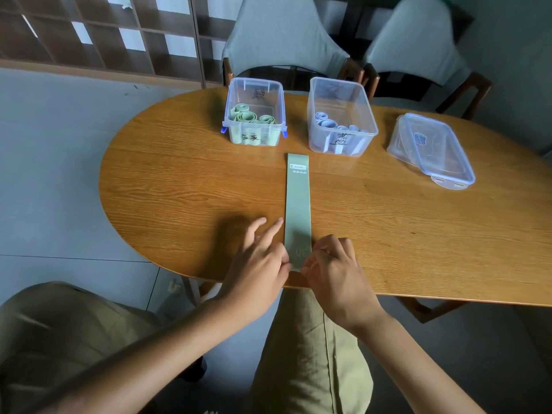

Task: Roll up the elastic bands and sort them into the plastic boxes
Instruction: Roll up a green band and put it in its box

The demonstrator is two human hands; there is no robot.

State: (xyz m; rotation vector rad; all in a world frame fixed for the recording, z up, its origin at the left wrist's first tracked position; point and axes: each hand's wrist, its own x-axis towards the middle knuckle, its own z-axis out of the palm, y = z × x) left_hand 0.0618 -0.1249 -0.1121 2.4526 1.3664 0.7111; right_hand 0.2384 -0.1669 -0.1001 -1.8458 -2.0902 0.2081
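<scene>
Both hands pinch green band [297, 204] near end, 6 o'clock: left hand [257, 264], right hand [337, 270]. Start roll tight, edges square; green box [239, 135] 11 o'clock.

Soft daylight let in from 11 o'clock, dark shadow [236, 225] cast toward 9 o'clock, edges bent, corners slightly blurred

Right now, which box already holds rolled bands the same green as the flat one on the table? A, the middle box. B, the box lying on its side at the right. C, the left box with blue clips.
C: the left box holds green rolls matching the flat band; the middle box holds pale bluish ones.
</scene>
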